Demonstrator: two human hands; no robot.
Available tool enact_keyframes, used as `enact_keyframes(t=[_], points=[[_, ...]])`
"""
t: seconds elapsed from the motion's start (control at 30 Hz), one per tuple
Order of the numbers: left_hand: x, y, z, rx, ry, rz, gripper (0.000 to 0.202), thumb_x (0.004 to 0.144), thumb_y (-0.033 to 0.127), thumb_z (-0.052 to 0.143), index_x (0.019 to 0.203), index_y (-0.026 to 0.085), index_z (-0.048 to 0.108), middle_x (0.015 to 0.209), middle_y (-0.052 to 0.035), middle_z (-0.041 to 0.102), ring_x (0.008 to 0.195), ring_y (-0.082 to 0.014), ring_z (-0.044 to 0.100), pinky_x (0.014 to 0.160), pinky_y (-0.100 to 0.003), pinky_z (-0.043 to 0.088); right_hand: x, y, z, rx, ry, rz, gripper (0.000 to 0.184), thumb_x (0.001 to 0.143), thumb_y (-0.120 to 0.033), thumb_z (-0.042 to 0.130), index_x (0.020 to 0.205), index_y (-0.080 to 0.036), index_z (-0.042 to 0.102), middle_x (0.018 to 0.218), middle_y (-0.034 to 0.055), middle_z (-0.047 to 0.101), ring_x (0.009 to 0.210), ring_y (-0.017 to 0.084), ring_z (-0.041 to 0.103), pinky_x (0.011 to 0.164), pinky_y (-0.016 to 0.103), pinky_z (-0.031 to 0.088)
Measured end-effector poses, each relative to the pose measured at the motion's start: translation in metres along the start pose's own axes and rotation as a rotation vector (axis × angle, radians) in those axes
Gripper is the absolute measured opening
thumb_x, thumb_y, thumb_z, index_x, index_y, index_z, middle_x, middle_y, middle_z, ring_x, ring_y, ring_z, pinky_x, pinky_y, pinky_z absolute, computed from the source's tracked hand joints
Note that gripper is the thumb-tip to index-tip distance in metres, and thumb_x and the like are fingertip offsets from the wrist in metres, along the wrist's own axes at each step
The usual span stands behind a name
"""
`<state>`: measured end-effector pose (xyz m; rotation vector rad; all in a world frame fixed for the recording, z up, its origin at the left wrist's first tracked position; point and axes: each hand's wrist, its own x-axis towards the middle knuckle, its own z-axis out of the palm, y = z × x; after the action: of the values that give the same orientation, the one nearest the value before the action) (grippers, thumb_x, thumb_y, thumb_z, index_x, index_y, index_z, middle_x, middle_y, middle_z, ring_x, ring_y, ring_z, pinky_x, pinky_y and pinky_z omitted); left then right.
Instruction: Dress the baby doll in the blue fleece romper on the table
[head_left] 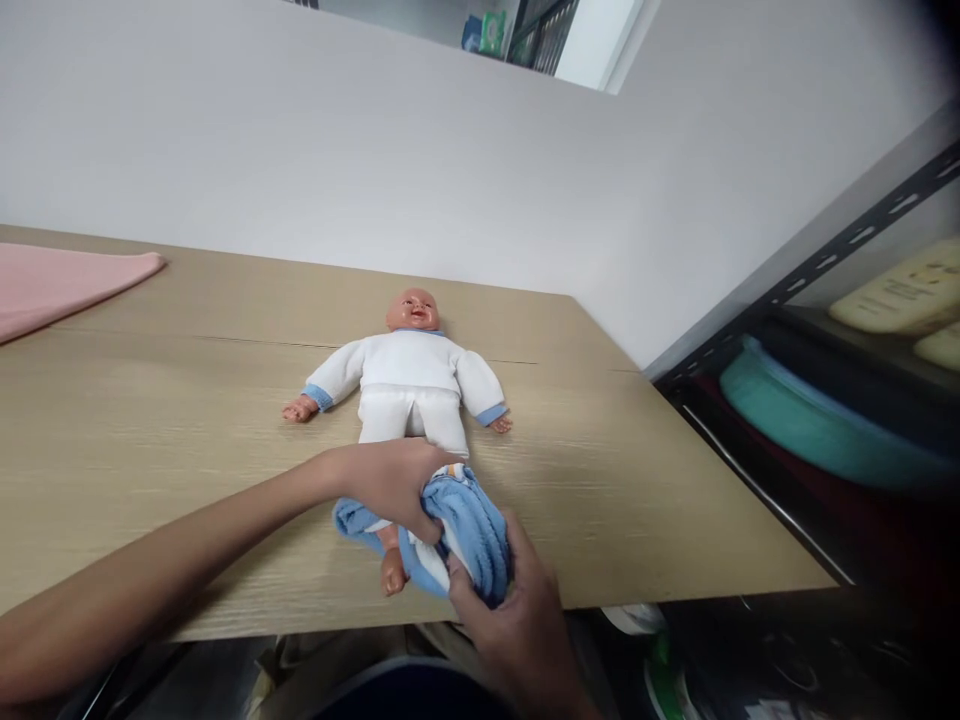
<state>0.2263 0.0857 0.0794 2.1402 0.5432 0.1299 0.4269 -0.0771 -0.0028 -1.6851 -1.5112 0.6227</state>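
Observation:
A baby doll point(409, 360) lies on its back on the wooden table, its head toward the wall, dressed in a white top with blue cuffs and white bottoms. Bunched blue-and-white trousers point(476, 535) surround its lower legs. One bare foot point(393, 572) shows below the cloth; the other is hidden by it. My left hand point(401, 485) reaches across the doll's legs and grips the upper edge of the bunched trousers. At their lower right side, my right hand point(517, 610) pinches the same cloth between thumb and fingers.
The wooden table point(637, 480) ends just in front of my lap. A pink cloth point(67, 285) lies at its far left. To the right stands a dark metal shelf holding a teal basin point(810, 430) and pale yellow bottles point(900, 290). A white wall rises behind.

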Motion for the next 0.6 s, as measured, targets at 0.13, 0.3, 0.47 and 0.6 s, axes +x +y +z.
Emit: enact_keyframes(t=[0.13, 0.3, 0.47, 0.6], points=[[0.002, 0.008, 0.01, 0.268, 0.084, -0.064, 0.037, 0.075, 0.03, 0.095, 0.097, 0.027, 0.065, 0.08, -0.0028, 0.074, 0.079, -0.0314, 0.075, 0.068, -0.041, 0.049, -0.005, 0.011, 0.0, -0.122, 0.13, -0.062, 0.024, 0.094, -0.04, 0.077, 0.111, -0.028, 0.066, 0.098, 0.01, 0.076, 0.09, 0.035, 0.073, 0.085, 0.049, 0.062], [0.002, 0.022, 0.022, 0.516, 0.104, -0.21, 0.037, 0.089, 0.038, 0.088, 0.115, 0.021, 0.068, 0.111, -0.0164, 0.081, 0.11, -0.0432, 0.079, 0.081, -0.047, 0.058, -0.001, 0.021, -0.001, -0.139, 0.108, 0.02, 0.041, 0.103, -0.047, 0.064, 0.134, -0.021, 0.072, 0.128, 0.0222, 0.082, 0.118, 0.045, 0.078, 0.102, 0.058, 0.064], [-0.005, 0.037, 0.026, 0.644, 0.077, -0.305, 0.049, 0.094, 0.04, 0.085, 0.133, 0.016, 0.065, 0.136, -0.0207, 0.076, 0.127, -0.0451, 0.073, 0.098, -0.052, 0.062, 0.004, 0.029, -0.003, -0.068, -0.037, 0.081, 0.059, 0.099, -0.044, 0.07, 0.153, -0.021, 0.073, 0.141, 0.0195, 0.082, 0.132, 0.044, 0.078, 0.112, 0.057, 0.065], [-0.009, 0.042, 0.03, 0.686, 0.071, -0.35, 0.062, 0.089, 0.032, 0.088, 0.141, 0.013, 0.061, 0.144, -0.022, 0.073, 0.128, -0.0433, 0.074, 0.103, -0.051, 0.062, 0.004, 0.034, 0.001, -0.063, -0.056, 0.205, 0.074, 0.089, -0.043, 0.076, 0.158, -0.019, 0.07, 0.142, 0.0198, 0.082, 0.135, 0.047, 0.078, 0.113, 0.059, 0.065]])
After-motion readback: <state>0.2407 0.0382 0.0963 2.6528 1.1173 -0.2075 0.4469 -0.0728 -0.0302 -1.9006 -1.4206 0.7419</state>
